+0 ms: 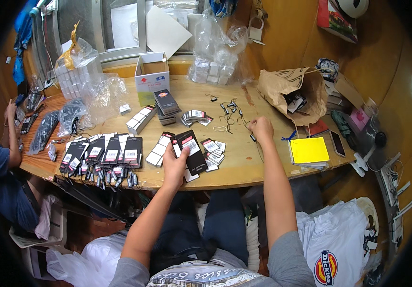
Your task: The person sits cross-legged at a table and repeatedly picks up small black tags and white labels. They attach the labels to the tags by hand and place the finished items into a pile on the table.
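My left hand (173,166) grips a couple of black hang tags (195,157) with white barcode stickers, above the table's front edge. To the right, my right hand (262,129) pinches a black tag string (253,137) with a small plastic end piece. Beyond it lie several loose tag strings (232,109). Small cards (213,152) are scattered just right of the held tags, and white label strips (156,152) lie to their left. Farther left, strung black tags (111,152) are laid in overlapping piles, their strings hanging over the edge. A stack of black tags (166,102) stands behind.
A small carton (151,76) and plastic bags of small white boxes (211,69) stand at the back. At right are an open brown paper bag (275,91), a yellow notepad (310,150) and a phone (337,144). Another person (2,162) sits at far left.
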A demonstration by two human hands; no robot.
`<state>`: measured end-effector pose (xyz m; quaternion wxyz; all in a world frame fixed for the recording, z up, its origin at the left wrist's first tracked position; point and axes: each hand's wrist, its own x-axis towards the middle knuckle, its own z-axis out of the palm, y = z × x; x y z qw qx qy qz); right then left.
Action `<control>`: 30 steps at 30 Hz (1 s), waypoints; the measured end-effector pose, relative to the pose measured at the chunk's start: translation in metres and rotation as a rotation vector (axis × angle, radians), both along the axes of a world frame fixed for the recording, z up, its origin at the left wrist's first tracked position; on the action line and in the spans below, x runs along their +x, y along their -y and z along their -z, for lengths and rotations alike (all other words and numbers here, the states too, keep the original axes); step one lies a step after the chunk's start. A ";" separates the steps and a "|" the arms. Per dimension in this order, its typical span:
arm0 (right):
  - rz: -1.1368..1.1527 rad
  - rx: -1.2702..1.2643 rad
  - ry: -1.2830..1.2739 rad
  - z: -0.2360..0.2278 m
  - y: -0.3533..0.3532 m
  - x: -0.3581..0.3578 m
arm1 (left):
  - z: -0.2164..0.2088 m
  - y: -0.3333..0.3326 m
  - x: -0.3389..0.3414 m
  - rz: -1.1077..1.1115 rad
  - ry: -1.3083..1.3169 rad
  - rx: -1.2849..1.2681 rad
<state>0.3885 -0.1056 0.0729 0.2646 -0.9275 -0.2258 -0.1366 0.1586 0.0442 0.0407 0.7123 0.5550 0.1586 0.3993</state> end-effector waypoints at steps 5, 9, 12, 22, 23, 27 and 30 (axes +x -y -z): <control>0.154 -0.096 -0.097 0.014 -0.004 0.024 | 0.002 0.001 0.000 0.033 -0.005 0.012; -0.307 0.737 -0.605 -0.002 0.008 0.006 | -0.001 -0.003 -0.006 0.254 0.139 -0.207; -0.619 1.144 -0.884 -0.016 0.019 -0.043 | -0.013 0.020 -0.012 0.527 -0.050 -0.314; -0.847 1.277 -1.145 -0.039 0.034 -0.157 | -0.033 0.055 -0.040 0.816 -0.324 0.035; -0.847 1.297 -1.101 -0.043 0.038 -0.159 | -0.029 0.054 -0.048 0.814 -0.302 0.028; -0.971 1.411 -1.137 -0.052 0.046 -0.161 | -0.016 0.052 -0.079 0.853 -0.242 0.047; -1.001 1.519 -1.014 -0.051 0.051 -0.167 | -0.011 0.054 -0.094 0.836 -0.224 0.090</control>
